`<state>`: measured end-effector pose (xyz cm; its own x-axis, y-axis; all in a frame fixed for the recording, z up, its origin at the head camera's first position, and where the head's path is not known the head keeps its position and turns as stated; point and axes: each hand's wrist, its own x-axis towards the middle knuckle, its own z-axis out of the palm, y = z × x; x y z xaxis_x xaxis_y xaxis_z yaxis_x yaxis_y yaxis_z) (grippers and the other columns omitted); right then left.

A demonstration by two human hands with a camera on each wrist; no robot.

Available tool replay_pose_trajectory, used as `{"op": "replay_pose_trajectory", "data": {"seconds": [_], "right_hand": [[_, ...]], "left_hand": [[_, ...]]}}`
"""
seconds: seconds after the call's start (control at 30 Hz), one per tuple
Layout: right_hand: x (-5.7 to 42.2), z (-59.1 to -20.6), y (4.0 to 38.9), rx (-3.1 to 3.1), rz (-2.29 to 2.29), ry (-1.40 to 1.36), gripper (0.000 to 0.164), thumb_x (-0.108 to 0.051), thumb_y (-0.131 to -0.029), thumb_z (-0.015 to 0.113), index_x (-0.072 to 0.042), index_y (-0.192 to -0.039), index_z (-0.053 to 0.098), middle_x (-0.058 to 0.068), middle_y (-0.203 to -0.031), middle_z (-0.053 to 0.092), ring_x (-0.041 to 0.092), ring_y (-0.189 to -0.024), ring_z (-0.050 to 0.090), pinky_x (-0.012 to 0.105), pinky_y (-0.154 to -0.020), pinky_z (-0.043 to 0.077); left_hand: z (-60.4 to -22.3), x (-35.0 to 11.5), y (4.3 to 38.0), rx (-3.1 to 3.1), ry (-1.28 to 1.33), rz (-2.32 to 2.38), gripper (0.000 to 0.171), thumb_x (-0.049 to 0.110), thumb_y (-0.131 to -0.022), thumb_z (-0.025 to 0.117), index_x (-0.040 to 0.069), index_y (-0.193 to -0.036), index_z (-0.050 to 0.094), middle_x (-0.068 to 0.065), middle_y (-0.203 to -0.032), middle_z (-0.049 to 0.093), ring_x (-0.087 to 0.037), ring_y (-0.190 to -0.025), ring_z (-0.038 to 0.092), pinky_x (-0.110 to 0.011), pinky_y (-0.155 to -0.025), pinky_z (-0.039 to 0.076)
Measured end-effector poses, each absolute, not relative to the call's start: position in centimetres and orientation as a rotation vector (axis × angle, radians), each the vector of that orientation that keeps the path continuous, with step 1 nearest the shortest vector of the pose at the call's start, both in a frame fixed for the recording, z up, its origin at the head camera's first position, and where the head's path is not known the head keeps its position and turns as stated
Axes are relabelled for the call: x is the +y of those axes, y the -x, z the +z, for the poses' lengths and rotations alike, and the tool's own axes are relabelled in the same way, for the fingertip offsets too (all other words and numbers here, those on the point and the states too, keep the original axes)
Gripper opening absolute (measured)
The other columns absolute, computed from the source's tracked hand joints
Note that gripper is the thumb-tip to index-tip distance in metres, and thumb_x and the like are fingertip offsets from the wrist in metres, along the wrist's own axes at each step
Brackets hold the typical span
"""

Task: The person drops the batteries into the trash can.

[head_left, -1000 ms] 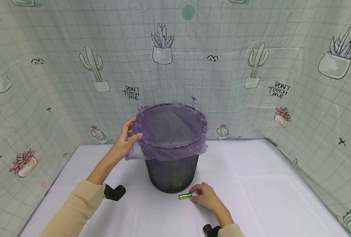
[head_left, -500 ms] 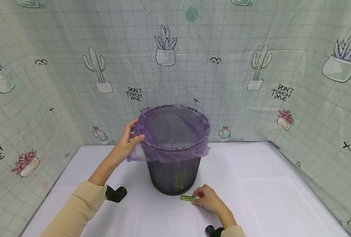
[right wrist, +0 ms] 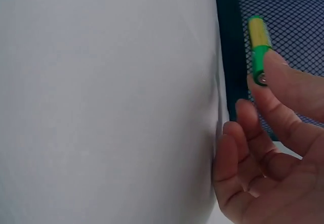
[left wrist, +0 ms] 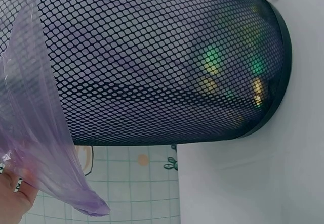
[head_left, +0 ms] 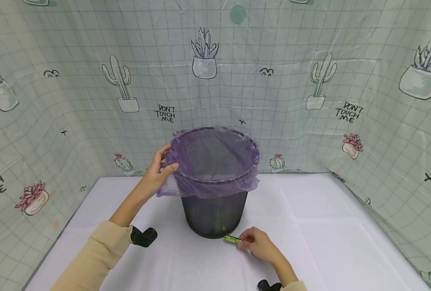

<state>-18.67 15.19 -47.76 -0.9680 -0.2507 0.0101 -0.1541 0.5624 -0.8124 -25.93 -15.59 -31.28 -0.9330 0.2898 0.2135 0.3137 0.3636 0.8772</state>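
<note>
A black mesh wastebasket (head_left: 215,216), lined with a purple plastic bag (head_left: 215,189) folded over its rim, stands upright on the white tabletop. My left hand (head_left: 157,171) grips the basket's left rim through the bag, thumb on the near side. In the left wrist view, its fingers show at the lower left behind the bag. My right hand (head_left: 257,243) pinches a green and yellow battery (head_left: 232,239) by one end between thumb and forefinger, right in front of the basket's base. In the right wrist view, the battery (right wrist: 259,49) overlaps the mesh, its other fingers curled below.
Blurred green and gold shapes (left wrist: 211,61) show through the mesh low inside the basket. A cloth backdrop (head_left: 288,133) printed with cacti surrounds the table (head_left: 292,242) at the back and sides. Black camera mounts (head_left: 144,237) sit at both wrists.
My right hand has shifted slightly right with the battery, whose free end has swung round from pointing slightly down to pointing slightly up toward the basket. My left hand stays on the rim.
</note>
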Motion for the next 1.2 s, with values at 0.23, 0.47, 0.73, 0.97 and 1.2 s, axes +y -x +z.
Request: {"op": "replay_pose_trajectory", "data": {"seconds": [0.23,0.47,0.73,0.97,1.2], "right_hand": [[15.3,-46.0,18.0,2.715,-1.543,0.240,0.016,-0.013,-0.081,0.069,-0.003,-0.091,0.064,0.002,-0.083,0.060,0.008,-0.076,0.052,0.021,-0.067,0.044],[16.0,-42.6,17.1,2.705,-1.631,0.250,0.017,-0.017,-0.085,0.066,-0.006,-0.097,0.063,0.002,-0.090,0.060,0.007,-0.083,0.052,0.021,-0.071,0.046],[16.3,-38.2,16.0,2.795,-1.729,0.496,0.013,-0.017,-0.088,0.063,-0.010,-0.098,0.063,0.000,-0.094,0.060,0.004,-0.086,0.053,0.024,-0.075,0.047],[16.6,-34.9,15.6,2.846,-1.815,0.685,0.009,-0.009,-0.088,0.061,-0.008,-0.098,0.062,0.001,-0.096,0.058,0.005,-0.088,0.053,0.020,-0.078,0.046],[16.7,-31.8,16.2,2.943,-1.820,0.722,0.011,-0.006,-0.087,0.061,-0.005,-0.098,0.062,0.003,-0.097,0.058,0.004,-0.090,0.052,0.016,-0.080,0.043]], "left_hand": [[-31.1,-15.4,25.9,-2.587,0.565,-1.644,0.070,0.026,-0.092,0.045,0.014,-0.149,0.006,-0.024,-0.150,0.009,-0.039,-0.124,0.029,-0.053,-0.096,0.033],[-31.0,-15.4,25.8,-2.597,0.566,-1.648,0.070,0.027,-0.092,0.044,0.014,-0.149,0.005,-0.023,-0.150,0.007,-0.040,-0.127,0.026,-0.056,-0.097,0.031],[-31.0,-15.6,25.8,-2.597,0.557,-1.657,0.070,0.027,-0.093,0.044,0.015,-0.149,0.005,-0.023,-0.150,0.008,-0.041,-0.128,0.025,-0.056,-0.098,0.030],[-31.1,-15.6,25.7,-2.603,0.536,-1.660,0.069,0.026,-0.093,0.045,0.016,-0.149,0.005,-0.022,-0.151,0.008,-0.040,-0.128,0.025,-0.057,-0.098,0.031],[-31.2,-15.6,26.0,-2.594,0.552,-1.639,0.070,0.026,-0.092,0.045,0.015,-0.149,0.006,-0.023,-0.150,0.011,-0.039,-0.125,0.028,-0.053,-0.095,0.033]]}}
